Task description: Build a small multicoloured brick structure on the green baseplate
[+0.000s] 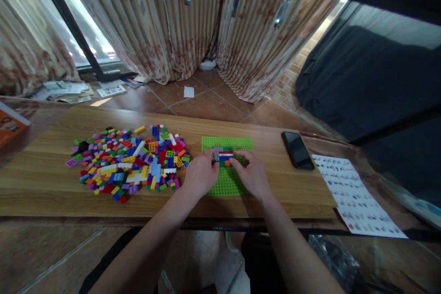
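Light green studded baseplate [227,186] lies right of the counter's [292,202] middle, between far and near edges, carrying the brick build [225,156] on its far half; whether the build is pressed onto the studs, cannot tell; clear plastic bag [334,257] sits below the counter's near edge, toward the right corner, contents too dim to read; build is small, low, blocky: grey bricks at its left end, dark green along the far side, red, white and blue strips stacked across the middle, one orange brick at the near right; left hand [201,172] is curled at the grey end, fingertips touching, firm pinch or light steadying cannot tell; right hand [253,174] pinches the right end, thumb beside the orange brick, index finger on the farther side; loose bricks [134,161] spread in a wide heap over the counter's left half, mixed red, yellow, blue, green, purple, white, some upside down with hollow undersides showing; black phone [298,150] lies flat by the counter's right edge, near the far corner, screen dark; printed sheet [354,195] with rows of small pictures lies just beside that same edge, reaching past the near right corner.
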`<state>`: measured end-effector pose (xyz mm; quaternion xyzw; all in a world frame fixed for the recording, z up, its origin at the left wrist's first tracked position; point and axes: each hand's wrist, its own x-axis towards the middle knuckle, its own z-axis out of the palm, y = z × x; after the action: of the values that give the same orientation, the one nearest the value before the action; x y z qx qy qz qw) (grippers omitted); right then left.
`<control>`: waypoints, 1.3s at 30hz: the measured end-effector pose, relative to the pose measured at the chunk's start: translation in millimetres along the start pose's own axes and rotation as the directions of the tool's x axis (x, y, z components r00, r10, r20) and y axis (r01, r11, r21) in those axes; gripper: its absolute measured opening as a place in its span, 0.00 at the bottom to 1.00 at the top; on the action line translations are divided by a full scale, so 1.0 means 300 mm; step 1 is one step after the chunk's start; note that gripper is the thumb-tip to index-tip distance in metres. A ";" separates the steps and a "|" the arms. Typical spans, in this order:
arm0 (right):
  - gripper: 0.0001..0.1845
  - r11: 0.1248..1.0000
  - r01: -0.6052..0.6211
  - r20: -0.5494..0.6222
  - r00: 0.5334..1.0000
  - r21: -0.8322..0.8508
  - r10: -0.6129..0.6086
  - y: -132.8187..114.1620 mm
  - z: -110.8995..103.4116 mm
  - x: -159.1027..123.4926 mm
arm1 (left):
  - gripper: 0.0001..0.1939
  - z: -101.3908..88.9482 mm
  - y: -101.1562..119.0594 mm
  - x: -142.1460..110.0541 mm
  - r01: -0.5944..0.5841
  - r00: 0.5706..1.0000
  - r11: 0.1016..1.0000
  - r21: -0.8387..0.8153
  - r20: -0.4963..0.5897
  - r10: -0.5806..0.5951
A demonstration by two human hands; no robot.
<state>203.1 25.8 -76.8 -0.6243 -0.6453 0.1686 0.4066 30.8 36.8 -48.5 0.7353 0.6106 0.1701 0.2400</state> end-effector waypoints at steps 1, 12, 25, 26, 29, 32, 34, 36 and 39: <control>0.13 1.000 -0.010 -0.006 1.000 -0.012 0.010 0.003 0.005 0.000 | 0.16 0.001 0.000 0.001 0.000 1.000 1.000 0.003 0.002 0.000; 0.08 1.000 -0.004 0.014 1.000 -0.013 0.004 -0.005 0.010 0.004 | 0.14 -0.003 0.003 0.002 -0.006 1.000 1.000 0.019 0.005 0.006; 0.10 0.963 0.206 0.192 0.966 -0.175 -0.172 -0.010 0.011 -0.007 | 0.14 0.001 -0.001 0.003 -0.009 1.000 0.999 0.043 0.015 0.008; 0.09 0.964 0.201 0.191 0.967 -0.175 -0.167 -0.011 0.010 -0.006 | 0.14 0.001 -0.002 0.003 -0.012 1.000 0.999 0.045 0.016 0.011; 0.09 0.974 0.170 0.176 0.974 -0.151 -0.143 -0.015 0.009 -0.004 | 0.14 0.002 -0.003 0.002 -0.022 1.000 0.999 0.046 0.010 0.022; 0.08 0.984 0.128 0.166 0.980 -0.125 -0.106 -0.011 0.008 -0.005 | 0.14 0.003 -0.004 0.001 -0.019 1.000 0.999 0.044 0.010 0.018; 0.08 0.988 0.094 0.161 0.984 -0.120 -0.074 -0.005 0.009 -0.007 | 0.14 0.003 -0.005 0.001 -0.016 1.000 0.999 0.041 0.015 0.016; 0.08 0.990 0.067 0.159 0.986 -0.128 -0.047 -0.001 0.010 -0.009 | 0.14 0.003 -0.005 0.001 -0.021 1.000 0.999 0.035 0.016 0.020; 0.09 0.987 0.056 0.157 0.987 -0.148 -0.033 -0.003 0.010 -0.011 | 0.14 0.003 -0.007 0.001 -0.023 1.000 0.999 0.031 0.014 0.023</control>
<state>199.9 23.4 -78.9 -0.6240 -0.6994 0.1576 0.3107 29.6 37.1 -50.3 0.7470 0.6031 0.1584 0.2305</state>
